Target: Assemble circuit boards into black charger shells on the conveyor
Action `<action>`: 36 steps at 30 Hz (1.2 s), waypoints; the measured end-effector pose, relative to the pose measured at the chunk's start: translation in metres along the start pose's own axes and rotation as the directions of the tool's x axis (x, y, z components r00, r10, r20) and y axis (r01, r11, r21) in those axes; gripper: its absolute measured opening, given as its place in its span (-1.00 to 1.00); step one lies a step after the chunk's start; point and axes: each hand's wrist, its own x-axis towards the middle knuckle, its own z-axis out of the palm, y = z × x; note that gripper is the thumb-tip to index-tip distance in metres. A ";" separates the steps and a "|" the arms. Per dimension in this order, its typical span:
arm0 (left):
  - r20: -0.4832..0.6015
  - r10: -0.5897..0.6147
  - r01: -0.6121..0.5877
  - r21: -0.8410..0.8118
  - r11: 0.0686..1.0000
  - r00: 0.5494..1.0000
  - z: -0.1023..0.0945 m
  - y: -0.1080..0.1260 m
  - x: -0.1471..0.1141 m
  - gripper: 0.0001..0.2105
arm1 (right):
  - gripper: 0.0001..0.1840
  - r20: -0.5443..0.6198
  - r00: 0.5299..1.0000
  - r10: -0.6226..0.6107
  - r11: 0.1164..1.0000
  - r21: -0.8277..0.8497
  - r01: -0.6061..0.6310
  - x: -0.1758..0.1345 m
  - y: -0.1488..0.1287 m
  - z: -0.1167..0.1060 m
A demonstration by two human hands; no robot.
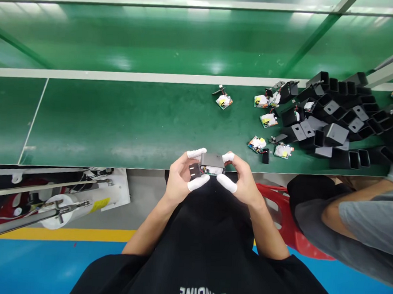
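Note:
Between my two hands, at the front edge of the green workbench [144,130], is a black plastic adapter housing [213,159]. A circuit board with white filler [213,170] shows in its open side. My left hand [181,172] grips the left end, with white covers on thumb and finger. Beside that hand's palm sits a small black plug piece with metal prongs [194,171]; whether it is joined to the housing I cannot tell. My right hand [241,176], also with covered fingertips, holds the housing's right end.
Several circuit boards [268,120] lie on the bench to the right, one board [224,101] nearer the middle. Beyond them is a pile of black housings [338,115]. A co-worker's arm [355,214] and a red stool [279,209] are at right. Machine parts [66,210] stand at left.

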 end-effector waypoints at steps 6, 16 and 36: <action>0.101 0.147 -0.151 0.030 0.988 0.984 -0.008 0.009 -0.010 -0.30 | -0.62 0.082 0.986 -0.147 0.978 -0.138 0.158 -0.006 -0.012 -0.009; 0.158 0.426 -0.434 0.018 0.901 0.891 -0.001 0.024 -0.033 -0.31 | -0.21 0.068 0.900 -0.431 0.883 -0.174 0.436 -0.029 -0.009 -0.006; 0.101 -0.006 -0.010 0.157 0.987 0.995 -0.026 0.007 -0.011 -0.71 | -0.78 0.177 0.983 -0.043 0.933 -0.346 0.103 -0.001 -0.017 -0.005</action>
